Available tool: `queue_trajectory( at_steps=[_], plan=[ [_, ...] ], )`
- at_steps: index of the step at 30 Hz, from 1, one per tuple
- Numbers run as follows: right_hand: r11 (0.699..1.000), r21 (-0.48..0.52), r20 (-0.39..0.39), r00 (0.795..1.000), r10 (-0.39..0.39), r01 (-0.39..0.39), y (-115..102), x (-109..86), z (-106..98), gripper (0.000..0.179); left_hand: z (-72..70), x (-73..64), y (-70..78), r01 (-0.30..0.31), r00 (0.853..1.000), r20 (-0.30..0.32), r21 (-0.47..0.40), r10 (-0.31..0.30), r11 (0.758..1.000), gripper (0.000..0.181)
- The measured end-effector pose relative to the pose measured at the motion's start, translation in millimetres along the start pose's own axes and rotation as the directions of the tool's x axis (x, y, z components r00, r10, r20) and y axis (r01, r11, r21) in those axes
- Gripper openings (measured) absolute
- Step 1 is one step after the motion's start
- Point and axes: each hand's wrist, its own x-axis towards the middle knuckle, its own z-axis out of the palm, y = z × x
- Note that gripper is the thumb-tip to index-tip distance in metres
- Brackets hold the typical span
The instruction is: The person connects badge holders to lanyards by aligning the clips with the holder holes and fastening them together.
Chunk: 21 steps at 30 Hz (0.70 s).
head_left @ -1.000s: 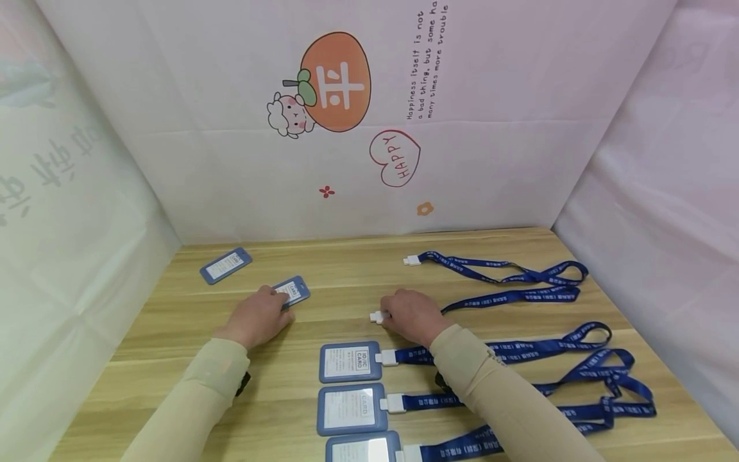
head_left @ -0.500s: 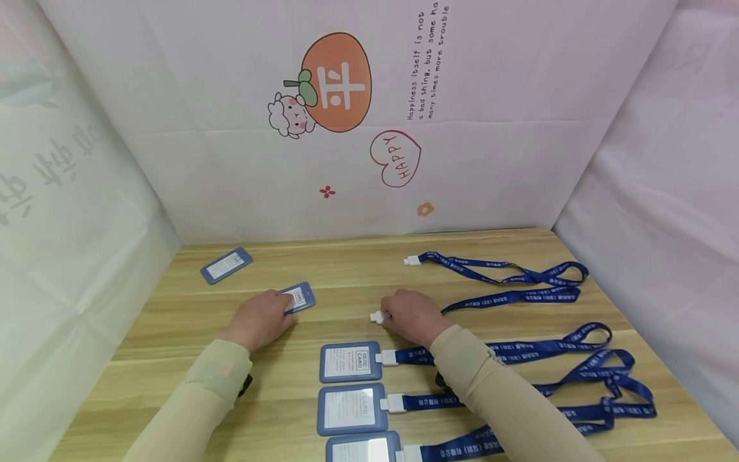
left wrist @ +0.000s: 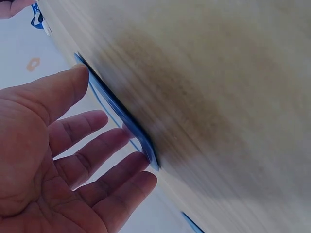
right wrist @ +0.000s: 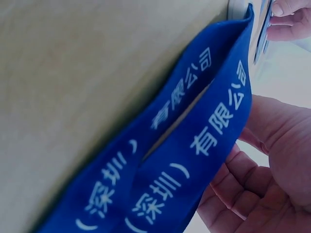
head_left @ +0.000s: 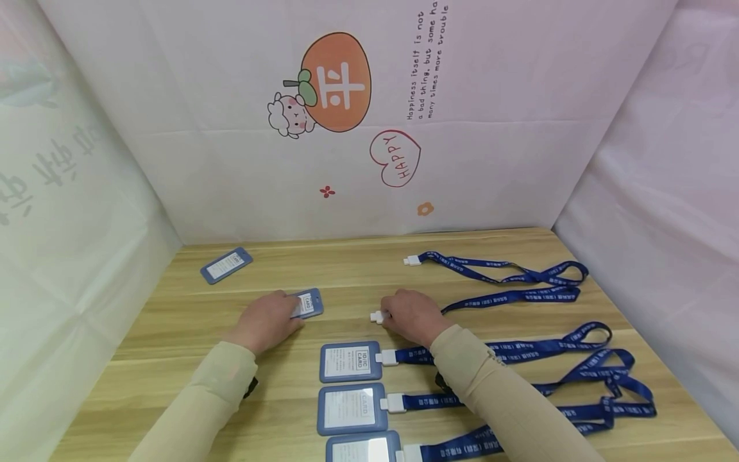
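Note:
My left hand holds a blue ID badge holder low over the wooden table, its clip end pointing right. In the left wrist view, the thumb lies on one edge of this badge holder and fingertips meet its far side; part of the card is hidden. To the right, my right hand grips a dark blue lanyard just behind its white plastic clip. The right wrist view shows the printed lanyard strap doubled beside the palm; the fingertips' hold is hidden there.
A second loose badge holder lies back left. Another lanyard with a white clip lies back right. In front are three badge holders joined to lanyards, the nearest cut off by the frame. White printed cloth walls the wooden table.
My left hand has slid the badge holder right and slightly toward me, closer to the white clip. My right hand and its lanyard have stayed in place.

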Motion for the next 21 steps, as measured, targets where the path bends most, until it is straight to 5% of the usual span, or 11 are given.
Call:
queue_trajectory(
  at_steps=[21],
  plan=[
    [1.000, -0.007, -0.004, 1.000, 0.006, -0.006, -1, -0.9, 1, 0.015, -0.7, -1.2, 12.6, -0.056, 0.998, -0.015, 0.041, 0.056, 0.998, 0.043]
  ],
)
